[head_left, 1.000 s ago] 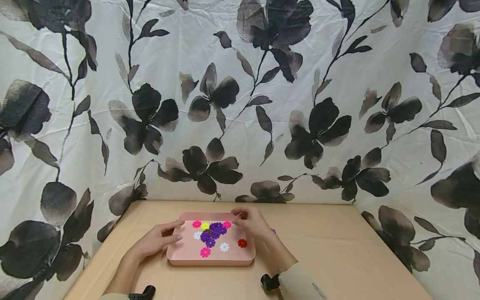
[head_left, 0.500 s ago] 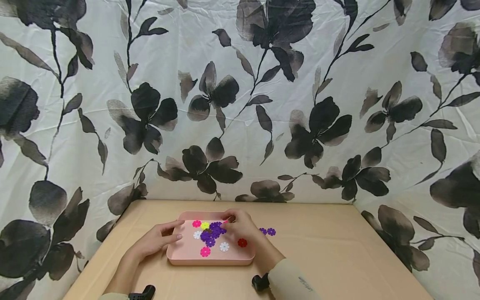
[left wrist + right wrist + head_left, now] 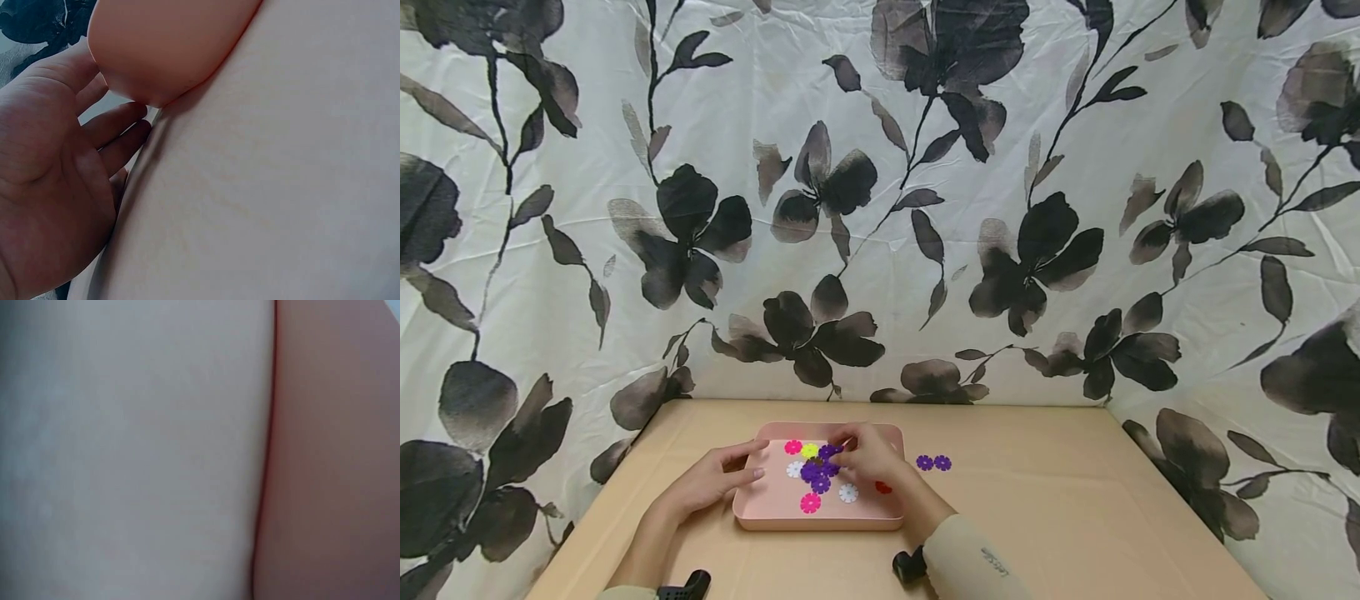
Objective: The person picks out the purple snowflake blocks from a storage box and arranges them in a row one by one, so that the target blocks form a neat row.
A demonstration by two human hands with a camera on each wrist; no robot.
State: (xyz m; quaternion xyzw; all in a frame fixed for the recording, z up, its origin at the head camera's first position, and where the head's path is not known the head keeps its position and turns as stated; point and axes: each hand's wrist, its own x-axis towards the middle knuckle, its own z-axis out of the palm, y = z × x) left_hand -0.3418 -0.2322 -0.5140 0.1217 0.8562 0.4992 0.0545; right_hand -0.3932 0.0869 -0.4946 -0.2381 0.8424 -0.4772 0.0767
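A shallow pink tray (image 3: 775, 517) holds small flower-shaped pieces. Bunched together lie several purple flower pieces (image 3: 817, 473), with a yellow one (image 3: 809, 451), pink ones (image 3: 810, 503) and white ones (image 3: 848, 493) around them. My left hand (image 3: 703, 482) touches the tray's left side, thumb and fingers extended; the left wrist view shows them at the tray's corner (image 3: 156, 56). My right hand (image 3: 872, 458) reaches over the tray from the right, its bent fingertips right at the purple bunch. Whether they pinch a piece I cannot tell. It partly covers a red piece (image 3: 883, 487).
Two purple flower pieces (image 3: 933, 462) lie side by side on the tan tabletop (image 3: 1037, 492), right of the tray. Behind the table hangs a white cloth (image 3: 940, 275) with dark floral print. The right wrist view has only blurred tabletop and the tray's wall (image 3: 325, 456).
My right hand has moved left and inward over the tray, uncovering the two purple pieces on the table and hiding a pink one. My left hand has stayed at the tray's side.
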